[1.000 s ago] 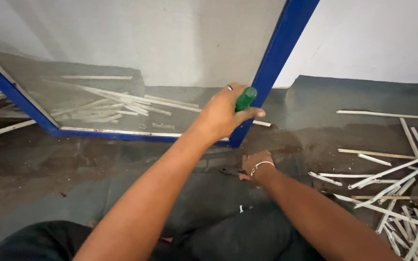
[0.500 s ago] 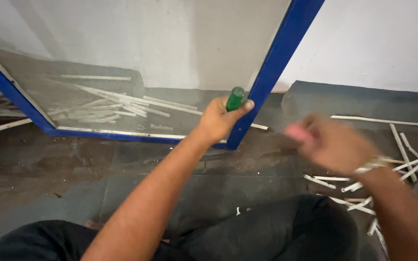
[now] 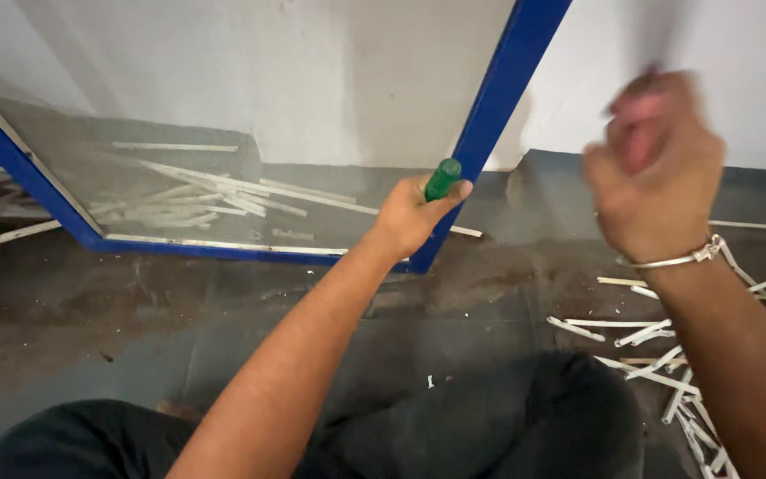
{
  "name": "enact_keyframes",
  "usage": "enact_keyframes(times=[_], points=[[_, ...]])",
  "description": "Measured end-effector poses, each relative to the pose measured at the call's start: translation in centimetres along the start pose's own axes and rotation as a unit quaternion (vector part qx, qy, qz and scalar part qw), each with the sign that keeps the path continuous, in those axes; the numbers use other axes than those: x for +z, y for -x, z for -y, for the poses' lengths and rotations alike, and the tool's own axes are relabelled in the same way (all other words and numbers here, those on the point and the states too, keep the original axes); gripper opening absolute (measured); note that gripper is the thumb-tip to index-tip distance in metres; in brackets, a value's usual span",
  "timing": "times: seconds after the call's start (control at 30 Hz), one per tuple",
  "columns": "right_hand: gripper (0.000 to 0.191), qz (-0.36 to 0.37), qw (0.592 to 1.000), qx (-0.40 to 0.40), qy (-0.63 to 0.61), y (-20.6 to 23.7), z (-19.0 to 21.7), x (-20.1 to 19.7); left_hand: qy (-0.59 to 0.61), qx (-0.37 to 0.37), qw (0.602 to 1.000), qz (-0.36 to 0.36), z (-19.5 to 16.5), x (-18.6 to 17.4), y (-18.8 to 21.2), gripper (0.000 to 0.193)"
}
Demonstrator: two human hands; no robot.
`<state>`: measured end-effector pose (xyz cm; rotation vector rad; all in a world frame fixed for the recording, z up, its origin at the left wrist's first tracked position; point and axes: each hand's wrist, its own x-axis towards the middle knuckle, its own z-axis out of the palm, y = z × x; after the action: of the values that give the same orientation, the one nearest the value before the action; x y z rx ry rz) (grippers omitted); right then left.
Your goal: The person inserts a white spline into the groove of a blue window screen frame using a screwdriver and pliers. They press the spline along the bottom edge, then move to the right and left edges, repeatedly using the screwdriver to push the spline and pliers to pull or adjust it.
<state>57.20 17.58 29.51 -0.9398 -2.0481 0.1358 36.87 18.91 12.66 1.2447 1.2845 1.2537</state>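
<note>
A person sits on a dark, dusty floor with legs stretched forward, facing a blue-framed glass panel that leans against a pale wall. The left hand is clenched around a green-handled tool, likely a screwdriver or chisel, held against the lower corner of the blue frame; its tip is hidden behind the fingers. The right hand is raised beside the head of the view, curled into a loose fist and blurred by motion, with a silver bracelet at the wrist. Whether it holds anything cannot be told from here.

The main danger, as it looks, is to the glass: a hard blow on a tool set this near the pane could crack or shatter it, close to both bare hands and the legs below. A blow that lands off the small handle end could also hit the gripping thumb and fingers, or drive the tool sideways off the frame.

Around them, many thin white strips lie scattered on the floor at the right, near the right forearm, and more strips show through the glass, behind the panel. The outstretched legs sit between the person and the frame, leaving little room to pull back quickly.
</note>
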Motion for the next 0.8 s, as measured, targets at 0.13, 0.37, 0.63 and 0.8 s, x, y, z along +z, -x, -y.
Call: enact_keyframes(times=[0.13,0.37,0.63,0.8], points=[[0.024,0.114,0.978,-0.157,0.078,1.2,-0.6,1.0,-0.036,0.048,0.998,-0.023,0.2,0.6,1.1,0.036],[0.027,0.069,0.991,-0.051,0.102,1.5,-0.4,-0.2,0.008,0.063,0.998,-0.01,1.8,0.8,1.4,0.043],[0.035,0.244,0.908,-0.147,0.306,-0.5,-0.5,1.2,-0.047,-0.002,0.999,-0.022,1.3,0.4,-0.4,0.05],[0.038,0.259,0.935,0.042,0.237,-1.5,0.1,1.9,-0.01,0.059,0.998,-0.028,1.2,0.3,-0.6,0.031]])
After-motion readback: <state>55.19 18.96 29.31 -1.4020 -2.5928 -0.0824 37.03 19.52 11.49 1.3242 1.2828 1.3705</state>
